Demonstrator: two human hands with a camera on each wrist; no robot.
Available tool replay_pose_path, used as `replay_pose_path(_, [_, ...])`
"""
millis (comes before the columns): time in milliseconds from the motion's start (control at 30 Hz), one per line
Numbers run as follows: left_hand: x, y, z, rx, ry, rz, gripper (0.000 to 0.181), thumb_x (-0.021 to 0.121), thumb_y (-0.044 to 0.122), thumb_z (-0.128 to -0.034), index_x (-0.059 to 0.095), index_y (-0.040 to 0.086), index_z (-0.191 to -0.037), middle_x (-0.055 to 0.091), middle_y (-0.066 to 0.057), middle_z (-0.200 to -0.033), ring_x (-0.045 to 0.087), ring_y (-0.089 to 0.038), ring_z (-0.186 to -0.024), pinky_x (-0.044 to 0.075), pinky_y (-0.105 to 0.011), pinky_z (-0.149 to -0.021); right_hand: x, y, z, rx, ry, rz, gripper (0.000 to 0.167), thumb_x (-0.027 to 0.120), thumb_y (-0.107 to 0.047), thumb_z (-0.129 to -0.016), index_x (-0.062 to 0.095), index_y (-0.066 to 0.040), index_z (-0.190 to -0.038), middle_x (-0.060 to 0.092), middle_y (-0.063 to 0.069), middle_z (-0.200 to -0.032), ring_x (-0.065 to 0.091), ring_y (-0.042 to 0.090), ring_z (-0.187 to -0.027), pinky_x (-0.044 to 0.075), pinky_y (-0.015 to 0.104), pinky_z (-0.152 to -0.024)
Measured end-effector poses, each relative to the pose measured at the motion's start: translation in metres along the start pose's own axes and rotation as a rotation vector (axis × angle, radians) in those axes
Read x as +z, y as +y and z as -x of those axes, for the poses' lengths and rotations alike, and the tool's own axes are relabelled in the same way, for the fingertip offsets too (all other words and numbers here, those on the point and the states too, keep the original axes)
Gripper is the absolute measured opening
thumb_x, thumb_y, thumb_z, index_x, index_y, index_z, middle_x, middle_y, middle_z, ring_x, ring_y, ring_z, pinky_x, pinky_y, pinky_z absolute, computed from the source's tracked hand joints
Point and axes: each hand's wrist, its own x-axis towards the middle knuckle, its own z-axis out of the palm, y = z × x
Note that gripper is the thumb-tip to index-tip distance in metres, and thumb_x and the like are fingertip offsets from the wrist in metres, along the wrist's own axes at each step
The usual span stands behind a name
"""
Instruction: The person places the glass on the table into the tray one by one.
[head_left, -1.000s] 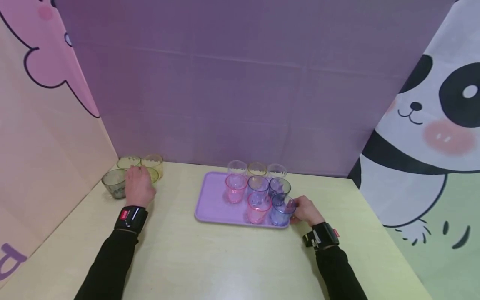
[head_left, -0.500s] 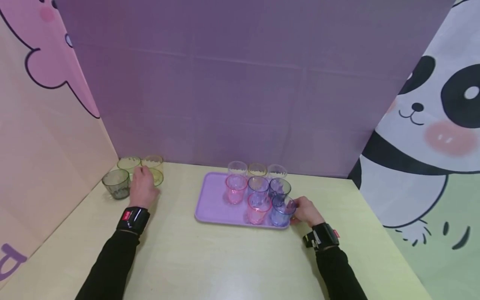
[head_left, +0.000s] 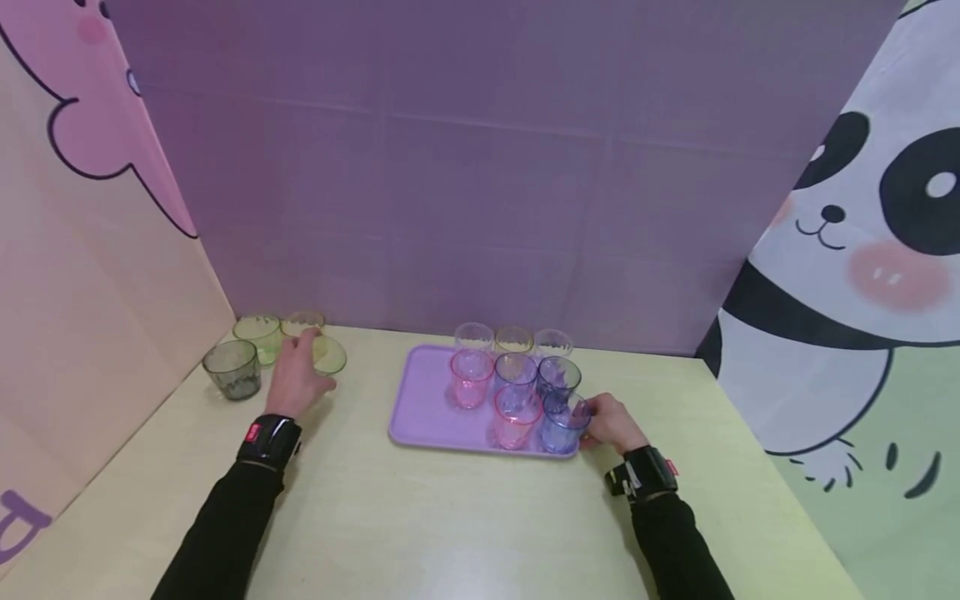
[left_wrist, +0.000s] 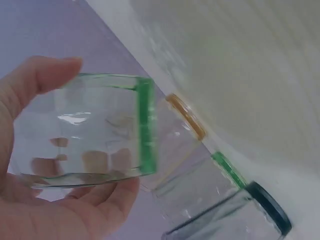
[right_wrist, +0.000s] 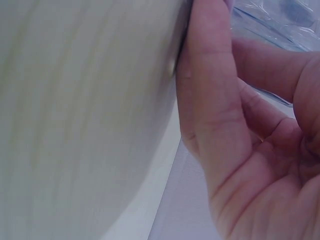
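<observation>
Several glasses [head_left: 517, 372] are occupying the tray [head_left: 429, 408], three loose glasses [head_left: 260, 337] remaining, left hand [head_left: 296, 379] gripping a green-rimmed glass [left_wrist: 95, 125], right hand [head_left: 615, 423] unclear in grip

Head view — downward, wrist views — near hands [head_left: 295, 381] [head_left: 618, 423]

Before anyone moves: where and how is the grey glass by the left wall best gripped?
Grip the grey glass round its walls below the rim, likely from the near side: it stands upright, tapering downward, with table in front and a green glass close behind.
</observation>
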Motion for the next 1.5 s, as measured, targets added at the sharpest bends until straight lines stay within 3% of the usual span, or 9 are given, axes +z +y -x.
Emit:
replay_pose_path(267, [0.005, 0.015, -0.002, -0.006, -0.011, 0.024, 0.087, 0.08, 0.017, -0.0569, 0.037, 0.002, -0.131, 0.042, -0.026, -0.12, 0.041, -0.042, -0.107, 0.033, -0.059, -0.088, 0.001, 0.001, 0.0, 0.0, 0.006, 0.0, 0.011, 0.06, 0.005, -0.079, 0.062, 0.009, -0.089, 0.064, 0.016, -0.079, 0.064, 0.025, -0.058, 0.054, 0.035, -0.053])
replay_pose_path(467, [0.008, 0.032, 0.001, -0.018, -0.105, 0.162, 0.081, 0.079, 0.014, -0.0607, 0.037, -0.001, -0.128, 0.039, -0.024, -0.12, 0.044, -0.037, -0.104, 0.042, -0.05, -0.084, 0.002, -0.001, 0.001, -0.003, 0.0, -0.004, 0.011, 0.058, 0.004, -0.081, 0.062, 0.009, -0.09, 0.064, 0.017, -0.079, 0.064, 0.025, -0.059, 0.054, 0.035, -0.053])
replay_pose_path(667, [0.012, 0.052, 0.007, 0.005, -0.132, 0.313, 0.082, 0.078, 0.009, -0.0629, 0.034, 0.001, -0.131, 0.05, -0.021, -0.121, 0.047, -0.035, -0.111, 0.04, -0.047, -0.091, 0.001, -0.006, 0.002, -0.001, -0.009, 0.0, 0.016, 0.057, 0.01, -0.077, 0.062, 0.011, -0.093, 0.064, 0.02, -0.083, 0.064, 0.027, -0.058, 0.054, 0.035, -0.053])
replay_pose_path(900, [0.022, 0.073, 0.014, 0.039, -0.196, 0.411, 0.078, 0.077, 0.006, -0.0633, 0.035, 0.003, -0.129, 0.053, -0.015, -0.116, 0.05, -0.029, -0.106, 0.044, -0.04, -0.087, 0.0, -0.008, 0.003, 0.0, -0.001, 0.005, 0.016, 0.058, 0.01, -0.077, 0.062, 0.011, -0.092, 0.064, 0.022, -0.086, 0.063, 0.025, -0.058, 0.054, 0.035, -0.053])
replay_pose_path(1233, [0.039, 0.092, 0.027, 0.031, -0.282, 0.39, 0.079, 0.081, 0.022, -0.0652, 0.037, 0.005, -0.128, 0.053, -0.015, -0.117, 0.052, -0.028, -0.104, 0.045, -0.04, -0.087, 0.0, -0.003, 0.001, 0.018, 0.004, 0.02, 0.021, 0.06, 0.009, -0.076, 0.061, 0.012, -0.097, 0.064, 0.022, -0.086, 0.063, 0.025, -0.058, 0.054, 0.035, -0.053])
replay_pose_path(1500, [0.058, 0.102, 0.037, 0.07, -0.289, 0.345, 0.082, 0.084, 0.033, -0.0594, 0.042, 0.007, -0.125, 0.056, -0.009, -0.112, 0.056, -0.024, -0.099, 0.048, -0.036, -0.082, 0.0, -0.002, 0.001, 0.029, 0.016, 0.02, 0.022, 0.057, 0.008, -0.077, 0.062, 0.011, -0.098, 0.064, 0.02, -0.081, 0.063, 0.025, -0.056, 0.054, 0.034, -0.052])
